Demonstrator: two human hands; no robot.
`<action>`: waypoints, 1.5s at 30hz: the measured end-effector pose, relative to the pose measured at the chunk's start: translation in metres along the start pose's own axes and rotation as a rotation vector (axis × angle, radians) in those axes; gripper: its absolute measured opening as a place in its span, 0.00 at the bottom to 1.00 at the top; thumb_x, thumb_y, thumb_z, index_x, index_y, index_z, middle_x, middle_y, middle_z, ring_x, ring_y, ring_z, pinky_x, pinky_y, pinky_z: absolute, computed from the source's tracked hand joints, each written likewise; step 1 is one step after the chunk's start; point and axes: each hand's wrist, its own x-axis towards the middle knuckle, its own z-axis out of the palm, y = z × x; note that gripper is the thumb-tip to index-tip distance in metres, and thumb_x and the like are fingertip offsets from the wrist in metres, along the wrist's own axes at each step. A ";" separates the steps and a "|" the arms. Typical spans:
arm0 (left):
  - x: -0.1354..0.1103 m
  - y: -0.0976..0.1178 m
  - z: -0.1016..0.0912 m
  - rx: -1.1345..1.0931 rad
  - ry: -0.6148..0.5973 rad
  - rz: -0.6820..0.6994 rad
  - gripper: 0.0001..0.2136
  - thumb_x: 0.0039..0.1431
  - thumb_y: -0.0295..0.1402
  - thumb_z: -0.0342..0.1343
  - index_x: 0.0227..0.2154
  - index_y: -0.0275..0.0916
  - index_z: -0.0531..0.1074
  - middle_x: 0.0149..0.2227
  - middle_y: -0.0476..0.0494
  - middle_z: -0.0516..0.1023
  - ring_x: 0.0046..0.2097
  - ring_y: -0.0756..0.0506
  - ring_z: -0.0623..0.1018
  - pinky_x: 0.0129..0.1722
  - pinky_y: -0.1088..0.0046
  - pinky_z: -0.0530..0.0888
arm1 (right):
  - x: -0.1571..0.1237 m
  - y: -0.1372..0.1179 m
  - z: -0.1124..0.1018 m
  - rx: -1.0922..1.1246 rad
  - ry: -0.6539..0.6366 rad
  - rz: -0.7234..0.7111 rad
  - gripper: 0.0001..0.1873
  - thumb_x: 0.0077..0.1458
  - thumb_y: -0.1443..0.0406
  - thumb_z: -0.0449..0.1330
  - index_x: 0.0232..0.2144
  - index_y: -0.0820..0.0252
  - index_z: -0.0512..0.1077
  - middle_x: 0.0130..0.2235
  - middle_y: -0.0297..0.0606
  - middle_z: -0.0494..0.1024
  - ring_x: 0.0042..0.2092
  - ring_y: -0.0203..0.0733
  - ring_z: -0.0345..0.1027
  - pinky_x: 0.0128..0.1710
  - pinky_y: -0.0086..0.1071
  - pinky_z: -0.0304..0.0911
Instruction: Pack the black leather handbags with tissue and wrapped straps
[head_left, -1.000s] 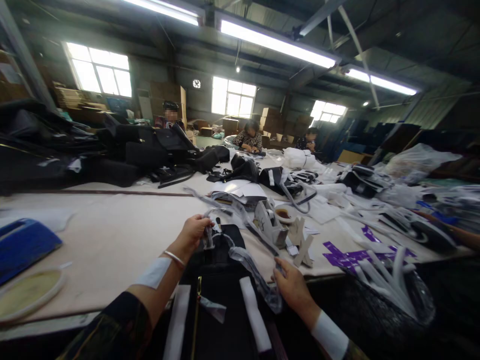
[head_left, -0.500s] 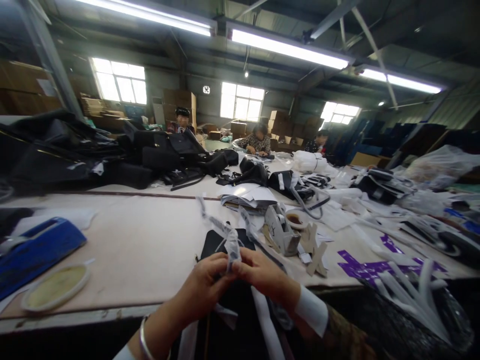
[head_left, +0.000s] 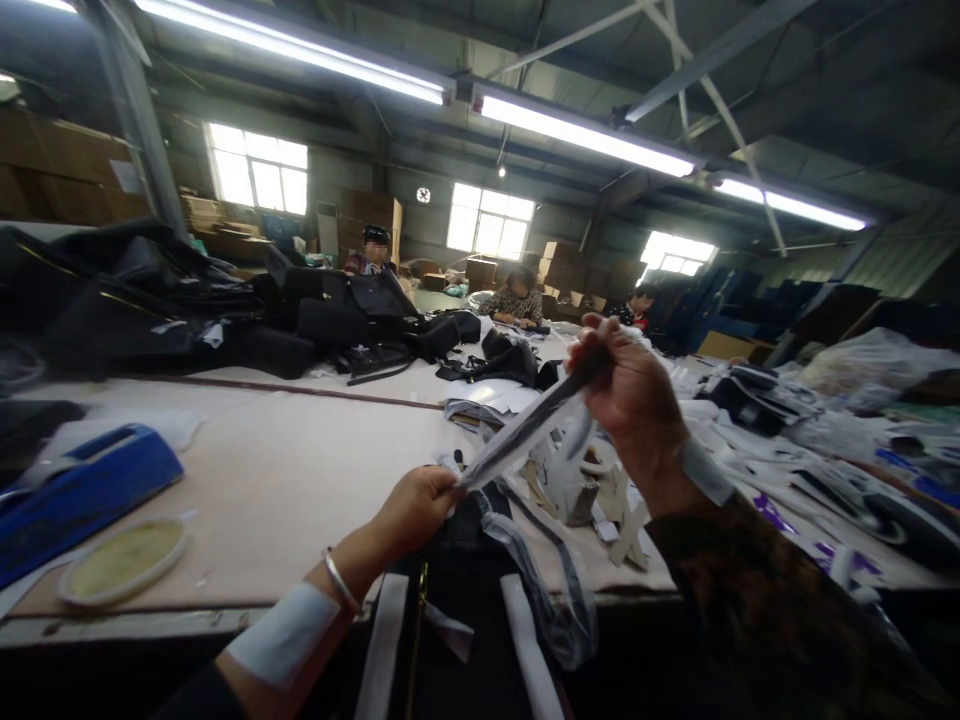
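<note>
A dark strap in clear plastic wrap (head_left: 517, 437) stretches taut between my two hands, slanting up to the right. My left hand (head_left: 420, 508) pinches its lower end above the black bag (head_left: 469, 620). Raised higher, my right hand (head_left: 630, 385) is closed around the upper end. The bag lies upright at the table's front edge, with a gold zipper (head_left: 420, 610) and white wrapping strips (head_left: 384, 640) down its sides. Another plastic-wrapped strap (head_left: 574, 590) loops down to the right of the bag.
On the left are a blue tape dispenser (head_left: 112, 490) and a tape roll (head_left: 127, 560). A grey dispenser (head_left: 574, 495) stands behind my hands. Black bags (head_left: 352, 310) are heaped at the back left. Several people sit beyond the table (head_left: 300, 480).
My hands were close together at the wrapped strap over the bag. My right hand has swung up and right, pulling the strap out straight, while my left stays low.
</note>
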 end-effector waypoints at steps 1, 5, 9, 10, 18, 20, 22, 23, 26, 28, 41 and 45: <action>0.008 -0.002 -0.002 0.006 0.023 -0.025 0.12 0.61 0.34 0.54 0.22 0.38 0.73 0.22 0.51 0.68 0.27 0.49 0.68 0.29 0.75 0.61 | -0.002 -0.010 -0.002 -0.019 -0.014 -0.066 0.08 0.63 0.62 0.62 0.36 0.62 0.75 0.26 0.29 0.75 0.27 0.33 0.72 0.28 0.27 0.71; 0.037 -0.009 -0.001 0.026 0.070 -0.108 0.14 0.62 0.37 0.52 0.25 0.37 0.76 0.21 0.50 0.70 0.26 0.49 0.68 0.28 0.73 0.61 | -0.023 -0.035 -0.007 -0.036 -0.054 -0.234 0.15 0.69 0.61 0.55 0.36 0.64 0.77 0.26 0.31 0.75 0.27 0.33 0.73 0.32 0.29 0.73; 0.047 -0.021 0.008 0.015 -0.036 -0.099 0.11 0.58 0.38 0.58 0.38 0.38 0.79 0.30 0.48 0.78 0.31 0.48 0.74 0.30 0.75 0.66 | -0.040 -0.045 -0.010 -0.071 -0.101 -0.297 0.20 0.72 0.65 0.47 0.37 0.64 0.78 0.25 0.33 0.75 0.27 0.35 0.73 0.33 0.32 0.73; 0.045 -0.026 0.011 0.023 -0.076 -0.096 0.12 0.55 0.38 0.61 0.39 0.38 0.79 0.30 0.49 0.79 0.31 0.48 0.75 0.30 0.75 0.67 | -0.042 -0.047 -0.010 -0.088 -0.109 -0.306 0.21 0.72 0.65 0.46 0.37 0.64 0.78 0.25 0.34 0.75 0.27 0.35 0.73 0.34 0.32 0.73; 0.015 -0.064 0.032 0.221 -0.219 -0.092 0.07 0.56 0.33 0.63 0.26 0.36 0.74 0.26 0.51 0.74 0.29 0.49 0.73 0.33 0.71 0.70 | -0.050 -0.048 -0.015 -0.143 -0.113 -0.340 0.20 0.72 0.65 0.48 0.37 0.62 0.79 0.26 0.34 0.75 0.28 0.35 0.73 0.34 0.32 0.71; 0.011 -0.066 0.034 0.254 -0.211 -0.069 0.06 0.55 0.32 0.63 0.25 0.37 0.74 0.26 0.50 0.75 0.29 0.49 0.74 0.32 0.72 0.70 | -0.051 -0.043 -0.015 -0.151 -0.128 -0.342 0.19 0.71 0.65 0.48 0.37 0.62 0.79 0.26 0.34 0.76 0.29 0.36 0.73 0.34 0.33 0.71; 0.007 -0.064 0.033 0.285 -0.186 -0.033 0.02 0.53 0.29 0.63 0.28 0.38 0.75 0.28 0.49 0.76 0.31 0.48 0.75 0.32 0.73 0.69 | -0.050 -0.040 -0.016 -0.168 -0.131 -0.355 0.18 0.71 0.65 0.49 0.37 0.62 0.79 0.26 0.35 0.76 0.29 0.37 0.74 0.34 0.34 0.71; 0.005 -0.063 0.031 0.305 -0.160 -0.010 0.03 0.52 0.29 0.63 0.31 0.38 0.76 0.30 0.48 0.77 0.33 0.47 0.75 0.33 0.73 0.70 | -0.049 -0.039 -0.017 -0.177 -0.126 -0.362 0.18 0.70 0.65 0.50 0.37 0.62 0.79 0.26 0.35 0.76 0.29 0.37 0.74 0.35 0.34 0.71; -0.005 -0.056 0.026 0.381 -0.072 0.088 0.12 0.55 0.27 0.60 0.43 0.37 0.73 0.42 0.40 0.76 0.42 0.43 0.75 0.42 0.69 0.72 | -0.041 -0.040 -0.019 -0.196 -0.084 -0.386 0.16 0.70 0.65 0.51 0.36 0.62 0.78 0.26 0.35 0.76 0.28 0.37 0.73 0.34 0.35 0.71; -0.010 -0.053 0.023 0.435 -0.073 0.186 0.09 0.58 0.27 0.57 0.42 0.37 0.72 0.44 0.38 0.74 0.45 0.41 0.74 0.45 0.65 0.71 | -0.032 -0.044 -0.020 -0.201 -0.032 -0.397 0.16 0.70 0.65 0.51 0.35 0.62 0.77 0.26 0.35 0.75 0.27 0.37 0.72 0.33 0.34 0.70; 0.000 -0.045 0.029 0.624 -0.257 0.374 0.10 0.62 0.22 0.48 0.34 0.32 0.75 0.37 0.32 0.77 0.33 0.41 0.76 0.33 0.66 0.73 | 0.013 -0.040 -0.011 -0.218 0.063 -0.387 0.16 0.69 0.66 0.52 0.30 0.63 0.75 0.23 0.32 0.75 0.23 0.33 0.70 0.27 0.31 0.63; -0.011 -0.044 0.028 0.568 -0.358 0.353 0.04 0.56 0.24 0.55 0.31 0.36 0.74 0.34 0.37 0.77 0.31 0.42 0.77 0.31 0.67 0.73 | 0.025 -0.038 -0.015 -0.271 0.081 -0.377 0.15 0.68 0.65 0.53 0.31 0.62 0.74 0.22 0.31 0.75 0.20 0.33 0.69 0.24 0.30 0.61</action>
